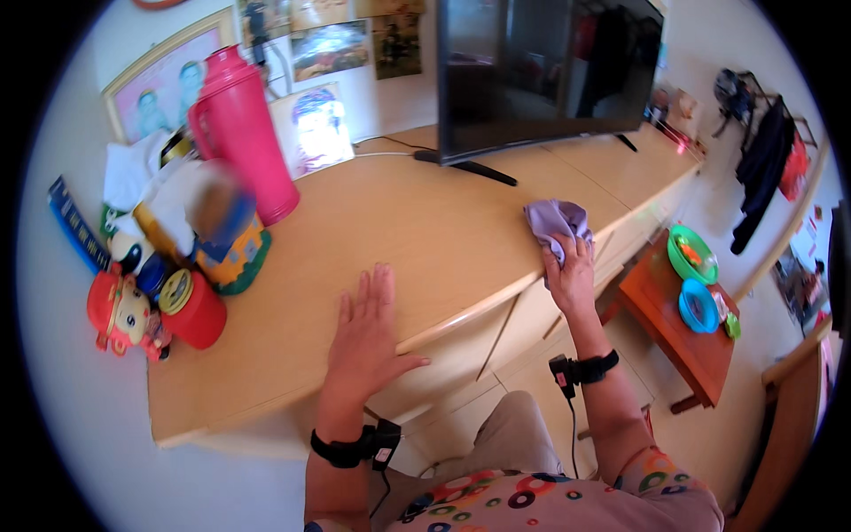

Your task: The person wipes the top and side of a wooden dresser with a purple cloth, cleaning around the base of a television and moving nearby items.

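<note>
A crumpled purple cloth is bunched under my right hand, against the top of a long wooden cabinet near its front edge. The fingers of that hand are curled over the cloth. My left hand is spread with its fingers apart, palm down over the cabinet top near the front edge. It holds nothing; whether the palm touches the wood cannot be made out. Each wrist wears a black strap with a small wired box.
A pink thermos flask, a red jar and a red-hatted figurine crowd the left end. A television stands at the back on black feet. Right of the cabinet, a low wooden table bears a green basin and a blue bowl.
</note>
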### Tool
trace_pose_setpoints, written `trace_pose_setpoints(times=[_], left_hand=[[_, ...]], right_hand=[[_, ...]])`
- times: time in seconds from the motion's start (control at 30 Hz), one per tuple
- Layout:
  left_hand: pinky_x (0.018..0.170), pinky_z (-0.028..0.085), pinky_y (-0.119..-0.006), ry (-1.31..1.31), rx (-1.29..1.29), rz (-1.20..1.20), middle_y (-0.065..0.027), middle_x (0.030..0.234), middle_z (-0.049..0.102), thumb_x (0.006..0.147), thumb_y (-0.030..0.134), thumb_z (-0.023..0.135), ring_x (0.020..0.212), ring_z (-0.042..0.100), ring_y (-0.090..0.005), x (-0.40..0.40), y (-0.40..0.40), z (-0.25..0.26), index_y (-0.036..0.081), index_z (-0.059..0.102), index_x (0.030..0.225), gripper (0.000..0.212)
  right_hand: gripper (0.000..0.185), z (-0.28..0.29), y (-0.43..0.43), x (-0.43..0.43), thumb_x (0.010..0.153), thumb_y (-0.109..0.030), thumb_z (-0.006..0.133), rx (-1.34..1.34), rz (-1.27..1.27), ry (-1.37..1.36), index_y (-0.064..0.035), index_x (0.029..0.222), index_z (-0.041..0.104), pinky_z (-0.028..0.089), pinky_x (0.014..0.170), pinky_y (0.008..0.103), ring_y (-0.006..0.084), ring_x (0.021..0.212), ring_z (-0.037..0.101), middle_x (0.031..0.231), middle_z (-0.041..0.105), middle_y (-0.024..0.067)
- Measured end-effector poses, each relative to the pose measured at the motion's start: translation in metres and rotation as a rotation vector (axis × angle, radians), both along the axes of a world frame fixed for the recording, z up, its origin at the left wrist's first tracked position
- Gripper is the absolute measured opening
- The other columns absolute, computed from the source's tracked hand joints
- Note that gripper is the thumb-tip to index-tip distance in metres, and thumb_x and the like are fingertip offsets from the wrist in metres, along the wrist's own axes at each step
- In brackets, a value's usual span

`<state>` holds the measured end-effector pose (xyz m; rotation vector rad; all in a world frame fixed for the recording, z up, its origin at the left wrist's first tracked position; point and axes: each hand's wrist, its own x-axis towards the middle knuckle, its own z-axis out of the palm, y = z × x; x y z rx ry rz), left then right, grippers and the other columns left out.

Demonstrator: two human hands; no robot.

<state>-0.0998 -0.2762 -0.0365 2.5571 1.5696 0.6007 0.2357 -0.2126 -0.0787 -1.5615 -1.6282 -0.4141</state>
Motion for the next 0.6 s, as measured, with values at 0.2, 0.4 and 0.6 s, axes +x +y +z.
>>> trace_pose_setpoints(times=[0.2, 0.4, 0.6], left_hand=[[0.115, 0.016, -0.051, -0.459, 0.372, -0.029, -0.0259, 0.155, 0.013, 0.073, 0.061, 0.069, 0.144, 0.013, -0.0409, -0.002, 0.002, -0.016, -0.004, 0.006, 0.149, 0.118], [0.113, 0.019, -0.05, -0.826, 0.483, 0.025, -0.0273, 0.15, 0.024, 0.089, 0.019, 0.061, 0.14, 0.023, -0.0441, -0.015, -0.02, -0.02, -0.002, 0.03, 0.143, 0.066], [0.112, 0.023, -0.052, -0.783, 0.7, 0.094, -0.0254, 0.147, 0.032, 0.084, 0.005, 0.06, 0.138, 0.03, -0.0437, -0.031, -0.084, -0.058, 0.001, 0.049, 0.128, 0.045]], right_hand=[[0.031, 0.028, -0.031, -0.106, 0.08, -0.017, 0.067, -0.171, 0.453, -0.09, -0.006, 0.109, 0.063, 0.044, 0.093, 0.0465, 0.0423, 0.102, 0.055, 0.109, 0.059, 0.0223], [0.042, 0.051, -0.041, -0.207, 0.074, -0.015, 0.069, -0.357, 1.004, -0.134, -0.0093, 0.116, 0.062, 0.045, 0.091, 0.0456, 0.0405, 0.104, 0.055, 0.112, 0.058, 0.0211], [0.05, 0.062, -0.043, -0.256, 0.079, -0.021, 0.065, -0.491, 1.188, -0.371, -0.0077, 0.126, 0.056, 0.042, 0.096, 0.0472, 0.042, 0.11, 0.053, 0.121, 0.056, 0.0224]])
